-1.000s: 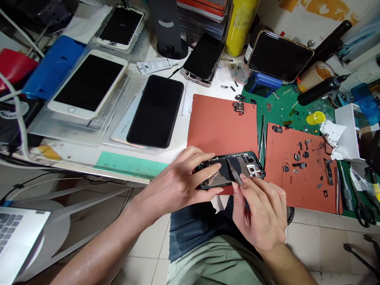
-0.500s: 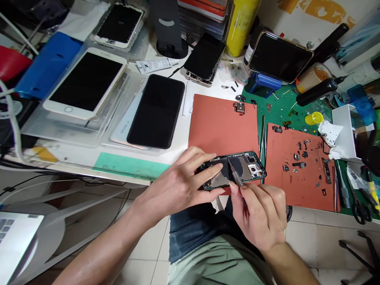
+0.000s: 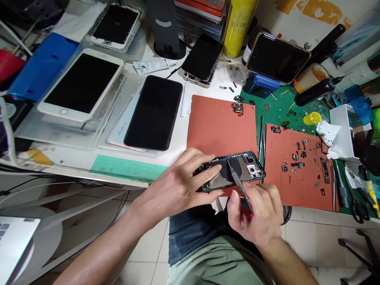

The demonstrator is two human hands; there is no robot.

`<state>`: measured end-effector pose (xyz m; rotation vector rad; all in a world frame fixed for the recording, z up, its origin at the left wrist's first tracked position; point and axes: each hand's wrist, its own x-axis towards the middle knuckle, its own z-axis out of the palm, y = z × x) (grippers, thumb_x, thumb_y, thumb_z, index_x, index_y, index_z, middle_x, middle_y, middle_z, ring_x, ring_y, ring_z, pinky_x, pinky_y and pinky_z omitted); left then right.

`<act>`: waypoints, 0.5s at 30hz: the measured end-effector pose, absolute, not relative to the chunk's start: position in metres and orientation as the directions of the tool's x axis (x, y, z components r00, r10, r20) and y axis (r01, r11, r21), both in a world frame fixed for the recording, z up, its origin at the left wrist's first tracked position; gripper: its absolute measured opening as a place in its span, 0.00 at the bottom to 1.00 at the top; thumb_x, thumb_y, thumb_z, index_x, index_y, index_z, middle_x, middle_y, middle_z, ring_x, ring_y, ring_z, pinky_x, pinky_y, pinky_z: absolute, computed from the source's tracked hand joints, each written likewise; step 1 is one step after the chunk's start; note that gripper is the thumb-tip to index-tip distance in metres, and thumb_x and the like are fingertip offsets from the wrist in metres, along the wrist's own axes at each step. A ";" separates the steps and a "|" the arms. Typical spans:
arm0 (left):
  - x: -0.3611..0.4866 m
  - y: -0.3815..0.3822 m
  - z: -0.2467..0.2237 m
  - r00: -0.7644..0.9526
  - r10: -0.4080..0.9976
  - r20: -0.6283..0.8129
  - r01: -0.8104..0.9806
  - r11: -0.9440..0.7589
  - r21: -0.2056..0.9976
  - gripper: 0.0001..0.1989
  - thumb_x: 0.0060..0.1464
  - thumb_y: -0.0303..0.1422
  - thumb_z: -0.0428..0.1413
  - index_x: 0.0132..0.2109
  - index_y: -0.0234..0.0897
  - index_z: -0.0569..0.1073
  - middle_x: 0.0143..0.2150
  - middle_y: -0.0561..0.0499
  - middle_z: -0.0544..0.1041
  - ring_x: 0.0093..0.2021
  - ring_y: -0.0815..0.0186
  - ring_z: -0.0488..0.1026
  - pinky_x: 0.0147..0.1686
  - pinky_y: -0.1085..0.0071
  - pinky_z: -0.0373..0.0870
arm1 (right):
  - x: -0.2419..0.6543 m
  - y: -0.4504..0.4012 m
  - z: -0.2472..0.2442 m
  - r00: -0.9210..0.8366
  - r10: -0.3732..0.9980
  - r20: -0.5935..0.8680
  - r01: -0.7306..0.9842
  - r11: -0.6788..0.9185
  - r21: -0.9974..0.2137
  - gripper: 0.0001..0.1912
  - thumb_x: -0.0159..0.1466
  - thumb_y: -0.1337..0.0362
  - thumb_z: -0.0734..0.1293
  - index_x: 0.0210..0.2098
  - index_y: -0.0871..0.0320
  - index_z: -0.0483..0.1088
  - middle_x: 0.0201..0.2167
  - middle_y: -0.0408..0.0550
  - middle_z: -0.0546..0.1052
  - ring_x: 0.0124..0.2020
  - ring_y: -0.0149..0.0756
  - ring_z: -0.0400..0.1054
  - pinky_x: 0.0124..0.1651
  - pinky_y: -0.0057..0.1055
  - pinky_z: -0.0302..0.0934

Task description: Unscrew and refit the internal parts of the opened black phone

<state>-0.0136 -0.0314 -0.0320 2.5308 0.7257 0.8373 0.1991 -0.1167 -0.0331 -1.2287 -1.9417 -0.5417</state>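
At the front edge of the left red mat, my left hand (image 3: 179,180) grips a dark phone housing (image 3: 213,183), its thumb along the near rim and fingers across the far side and interior. The housing lies tilted, inner side up, with a dark round patch in the middle and camera openings at the right end. My right hand (image 3: 258,213) holds a slim craft knife (image 3: 236,176) with a ribbed metal handle, fingers closed round its rear. Its narrow tip touches or hovers over the housing's interior near the far rim; I cannot tell which.
Small phone parts (image 3: 295,157) are scattered over the right red mat (image 3: 308,194). Tweezers (image 3: 261,138) lie between the mats. A black phone (image 3: 154,113) and a white phone (image 3: 81,85) are at left. Scissors (image 3: 360,209) lie at the right edge, and a propped phone (image 3: 277,57) stands behind.
My right hand has slid back along the knife, its thumb lifting away, so more of the handle shows. My left hand and the housing hold nearly the same position.
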 end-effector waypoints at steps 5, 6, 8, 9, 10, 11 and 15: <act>-0.014 -0.031 -0.032 0.690 0.575 0.439 0.348 -0.796 0.495 0.21 0.69 0.42 0.65 0.59 0.32 0.75 0.57 0.36 0.81 0.51 0.52 0.74 0.48 0.53 0.82 | 0.199 -0.115 -0.036 -0.222 0.571 0.791 0.900 0.432 -0.060 0.20 0.67 0.75 0.70 0.58 0.68 0.72 0.30 0.50 0.78 0.28 0.39 0.68 0.30 0.37 0.64; -0.013 -0.031 -0.032 0.691 0.576 0.437 0.349 -0.795 0.496 0.21 0.69 0.42 0.65 0.59 0.32 0.75 0.57 0.36 0.81 0.51 0.52 0.74 0.48 0.53 0.82 | 0.199 -0.115 -0.036 -0.220 0.567 0.794 0.900 0.432 -0.059 0.19 0.67 0.76 0.71 0.57 0.68 0.73 0.30 0.50 0.78 0.28 0.39 0.69 0.31 0.37 0.65; -0.013 -0.031 -0.031 0.691 0.576 0.436 0.350 -0.795 0.496 0.20 0.70 0.43 0.64 0.59 0.33 0.75 0.57 0.37 0.81 0.51 0.52 0.75 0.48 0.54 0.82 | 0.199 -0.115 -0.037 -0.219 0.566 0.795 0.896 0.439 -0.066 0.18 0.66 0.77 0.71 0.56 0.67 0.73 0.29 0.49 0.77 0.29 0.39 0.68 0.31 0.37 0.65; -0.013 -0.031 -0.031 0.691 0.576 0.437 0.351 -0.795 0.495 0.20 0.70 0.43 0.64 0.59 0.33 0.75 0.57 0.37 0.81 0.51 0.52 0.75 0.48 0.54 0.82 | 0.199 -0.115 -0.038 -0.217 0.565 0.796 0.893 0.445 -0.072 0.17 0.66 0.76 0.71 0.54 0.67 0.74 0.29 0.49 0.77 0.28 0.39 0.68 0.30 0.37 0.64; -0.013 -0.031 -0.031 0.688 0.578 0.439 0.352 -0.795 0.494 0.19 0.70 0.42 0.64 0.59 0.33 0.75 0.57 0.38 0.81 0.51 0.53 0.75 0.47 0.54 0.82 | 0.199 -0.115 -0.038 -0.213 0.567 0.796 0.891 0.448 -0.080 0.16 0.66 0.76 0.72 0.53 0.67 0.74 0.29 0.50 0.77 0.28 0.38 0.67 0.30 0.36 0.64; -0.013 -0.031 -0.031 0.687 0.580 0.438 0.353 -0.793 0.495 0.19 0.70 0.42 0.64 0.59 0.33 0.75 0.56 0.38 0.81 0.50 0.53 0.74 0.47 0.54 0.82 | 0.199 -0.115 -0.039 -0.209 0.568 0.796 0.892 0.445 -0.083 0.14 0.67 0.75 0.72 0.52 0.67 0.74 0.29 0.51 0.78 0.29 0.39 0.68 0.30 0.37 0.64; -0.013 -0.031 -0.031 0.695 0.576 0.430 0.344 -0.792 0.505 0.19 0.70 0.41 0.64 0.59 0.34 0.75 0.57 0.38 0.81 0.51 0.53 0.74 0.48 0.54 0.81 | 0.199 -0.115 -0.039 -0.221 0.551 0.805 0.902 0.429 -0.046 0.11 0.68 0.75 0.71 0.50 0.64 0.74 0.28 0.48 0.77 0.29 0.37 0.68 0.31 0.36 0.65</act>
